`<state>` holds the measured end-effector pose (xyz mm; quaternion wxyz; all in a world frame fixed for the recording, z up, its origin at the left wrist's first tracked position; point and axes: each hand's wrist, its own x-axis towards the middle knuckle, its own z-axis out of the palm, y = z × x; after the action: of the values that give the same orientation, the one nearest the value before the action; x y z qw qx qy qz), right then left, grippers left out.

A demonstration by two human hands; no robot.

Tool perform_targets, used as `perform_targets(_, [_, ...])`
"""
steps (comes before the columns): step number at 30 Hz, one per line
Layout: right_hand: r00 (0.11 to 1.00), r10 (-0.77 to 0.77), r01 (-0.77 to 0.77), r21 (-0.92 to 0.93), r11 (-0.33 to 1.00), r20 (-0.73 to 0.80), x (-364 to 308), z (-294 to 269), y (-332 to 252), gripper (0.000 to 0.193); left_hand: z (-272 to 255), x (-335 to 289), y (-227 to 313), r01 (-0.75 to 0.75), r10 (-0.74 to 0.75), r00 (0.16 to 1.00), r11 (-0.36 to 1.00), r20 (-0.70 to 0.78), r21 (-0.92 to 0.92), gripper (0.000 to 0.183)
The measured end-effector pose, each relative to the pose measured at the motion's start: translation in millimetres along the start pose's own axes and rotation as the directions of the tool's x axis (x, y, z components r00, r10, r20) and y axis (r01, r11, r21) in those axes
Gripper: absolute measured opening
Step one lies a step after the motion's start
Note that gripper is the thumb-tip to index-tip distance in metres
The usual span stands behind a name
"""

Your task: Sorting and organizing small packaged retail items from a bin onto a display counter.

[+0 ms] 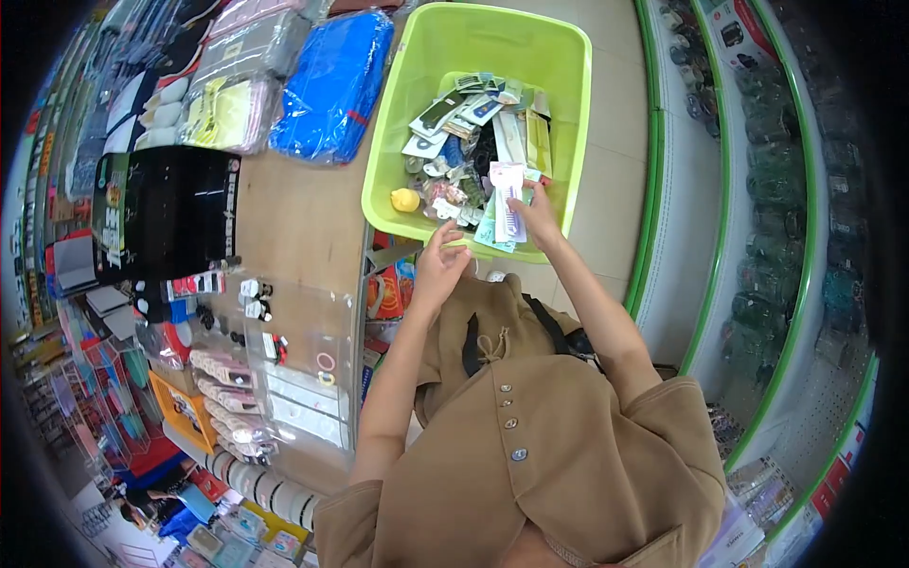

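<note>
A lime-green plastic bin (492,33) stands in front of me with a jumble of small packaged goods inside. My right hand (540,220) reaches over its near right side, closed on a pink-and-white carded pack (508,180) with a purple comb-like piece on it. Behind that pack, a light green card (487,232) partly shows. Over the near rim, my left hand (443,267) is empty, its fingers loosely bent and apart. In the bin near that hand are a yellow lemon-shaped thing (405,200) and small clear-bagged items (447,197).
At the left runs a wooden table (294,218) bearing a blue plastic-wrapped bundle (333,85), a black panel (180,213) and a clear divided tray (308,364). Green-edged shelves (705,312) with glassware line the right, beyond a strip of tiled floor (611,189).
</note>
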<state>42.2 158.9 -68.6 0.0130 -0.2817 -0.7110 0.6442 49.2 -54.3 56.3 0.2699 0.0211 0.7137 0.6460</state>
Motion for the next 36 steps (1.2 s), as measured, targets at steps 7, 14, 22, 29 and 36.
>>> perform_targets(7, [0.980,0.194,-0.149,-0.528,0.836,0.031,7,22,-25,0.052,-33,78,-18,-0.013,0.006,0.999,0.980,0.036,0.196,0.050])
perform_targets(14, [0.979,-0.184,0.074,-0.671,0.738,-0.093,22,30,-46,0.046,-79,175,-43,-0.058,0.075,0.997,0.887,-0.018,0.458,0.049])
perform_targets(22, [0.998,-0.003,-0.025,-0.472,0.881,-0.057,60,51,-65,0.043,-73,249,-33,-0.019,0.042,0.999,0.812,-0.025,0.584,0.060])
perform_targets(29, [0.968,0.202,-0.226,-0.170,0.959,-0.146,162,78,-32,0.060,-57,327,-57,-0.114,0.146,0.989,0.698,0.015,0.707,0.062])
perform_targets(36, [0.897,0.441,-0.402,0.372,0.837,-0.022,232,93,13,0.045,-46,371,-68,0.250,-0.187,0.967,0.539,-0.175,0.804,0.062])
